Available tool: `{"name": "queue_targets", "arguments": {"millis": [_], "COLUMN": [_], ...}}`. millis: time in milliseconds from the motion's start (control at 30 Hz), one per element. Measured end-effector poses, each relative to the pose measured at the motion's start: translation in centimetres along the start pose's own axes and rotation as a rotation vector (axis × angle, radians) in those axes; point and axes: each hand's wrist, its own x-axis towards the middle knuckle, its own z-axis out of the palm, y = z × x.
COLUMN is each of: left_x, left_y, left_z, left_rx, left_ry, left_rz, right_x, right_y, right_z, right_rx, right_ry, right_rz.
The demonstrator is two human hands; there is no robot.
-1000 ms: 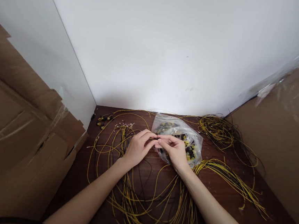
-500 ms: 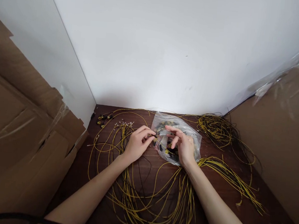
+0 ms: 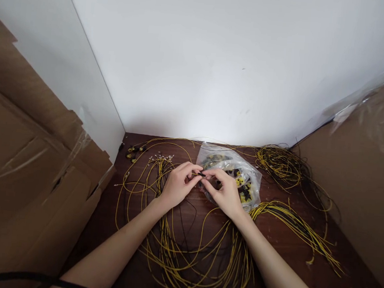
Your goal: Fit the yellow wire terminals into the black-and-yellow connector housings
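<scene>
Between the fingertips of my left hand (image 3: pixel 179 182) and my right hand (image 3: pixel 223 191) is a small black piece (image 3: pixel 202 174) with a thin yellow wire at its left. Both hands pinch it, their fingertips nearly touching. Behind and to the right lies a clear plastic bag (image 3: pixel 255 174) holding black and yellow parts (image 3: pixel 244 191). A large loop of yellow and black wires (image 3: pixel 181 268) spreads on the dark brown table below my hands, its pale-tipped ends (image 3: pixel 162 159) to the left of my left hand.
A tangled wire coil (image 3: pixel 279 165) sits at the back right, with a wire bundle (image 3: pixel 300 229) nearer. Small black and yellow parts (image 3: pixel 134 152) lie at the back left. Cardboard (image 3: pixel 34 184) flanks the left side, more cardboard (image 3: pixel 357 176) the right. A white wall (image 3: pixel 199 64) rises behind.
My right hand has moved left and closed its fingertips on the black piece at my left fingertips. More of the bag's contents show. The view has shifted slightly.
</scene>
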Motion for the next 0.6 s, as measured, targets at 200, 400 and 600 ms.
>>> {"name": "queue_targets", "arguments": {"millis": [200,400,600], "left_x": [0.09,0.14,0.09], "left_y": [0.43,0.46,0.52], "left_z": [-0.18,-0.31,-0.28], "left_rx": [-0.029,0.032,0.009], "left_ry": [0.015,0.009,-0.001], "left_rz": [-0.017,-0.040,-0.023], "right_x": [-0.07,-0.07,-0.13], "right_y": [0.20,0.11,0.22], "right_z": [-0.05,-0.06,0.07], "right_rx": [-0.021,0.009,0.062], "right_ry": [0.059,0.097,0.087], "right_rz": [0.020,0.058,0.108]}}
